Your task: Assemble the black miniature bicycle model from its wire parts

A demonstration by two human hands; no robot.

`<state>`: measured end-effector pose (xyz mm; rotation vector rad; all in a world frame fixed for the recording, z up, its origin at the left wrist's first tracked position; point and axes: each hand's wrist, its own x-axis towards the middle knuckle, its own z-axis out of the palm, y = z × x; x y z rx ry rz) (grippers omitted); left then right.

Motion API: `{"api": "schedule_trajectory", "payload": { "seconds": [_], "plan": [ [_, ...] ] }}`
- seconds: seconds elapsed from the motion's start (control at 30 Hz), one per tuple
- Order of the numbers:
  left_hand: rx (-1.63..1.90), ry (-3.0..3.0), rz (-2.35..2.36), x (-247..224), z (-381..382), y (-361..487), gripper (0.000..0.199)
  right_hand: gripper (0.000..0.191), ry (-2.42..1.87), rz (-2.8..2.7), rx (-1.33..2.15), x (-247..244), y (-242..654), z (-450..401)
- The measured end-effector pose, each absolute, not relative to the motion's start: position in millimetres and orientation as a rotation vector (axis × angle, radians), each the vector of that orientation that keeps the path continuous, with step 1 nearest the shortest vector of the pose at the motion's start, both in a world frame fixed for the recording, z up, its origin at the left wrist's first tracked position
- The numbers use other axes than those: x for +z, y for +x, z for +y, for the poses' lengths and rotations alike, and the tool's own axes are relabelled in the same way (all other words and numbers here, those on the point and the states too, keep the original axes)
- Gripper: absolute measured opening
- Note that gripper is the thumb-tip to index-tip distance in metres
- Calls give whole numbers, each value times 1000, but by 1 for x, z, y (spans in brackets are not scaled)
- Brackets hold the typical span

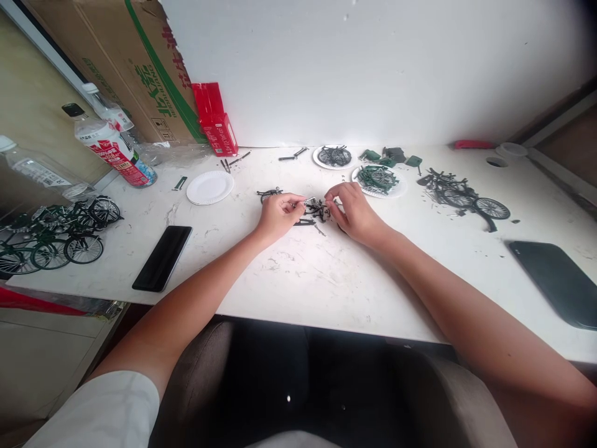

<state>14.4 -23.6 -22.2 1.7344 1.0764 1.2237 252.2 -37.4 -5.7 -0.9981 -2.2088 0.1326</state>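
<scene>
My left hand is pinched around a small thin silvery part, too small to name. Close to its right, my right hand has thumb and forefinger pressed together; what they hold, if anything, cannot be made out. Between and below both hands lies a small heap of dark model bicycle parts on the white table. A dark wheel-like piece lies just behind my left hand, partly covered by it.
Paper plates carry black wheels and green parts; another white plate is at left. Assembled model bicycles stand far left, more dark parts lie right. A phone, bottles and a red box are around.
</scene>
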Motion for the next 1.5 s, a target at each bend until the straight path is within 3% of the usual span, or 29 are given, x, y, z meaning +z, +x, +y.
{"api": "schedule_trajectory", "payload": {
  "seconds": [0.53, 1.0, 1.5],
  "plan": [
    [1174, 1673, 1037, -19, -27, 17, 29, 28, -957, -2001, 176, -9, 245, -41],
    [1171, 1733, 986, -14, -38, 25, 26, 18, -798, -2059, 40, -6, 229, -47],
    [1474, 2055, 918, 10, -59, 30, 15, 19, -802, -2004, -93, -8, 231, -48]
  ]
}}
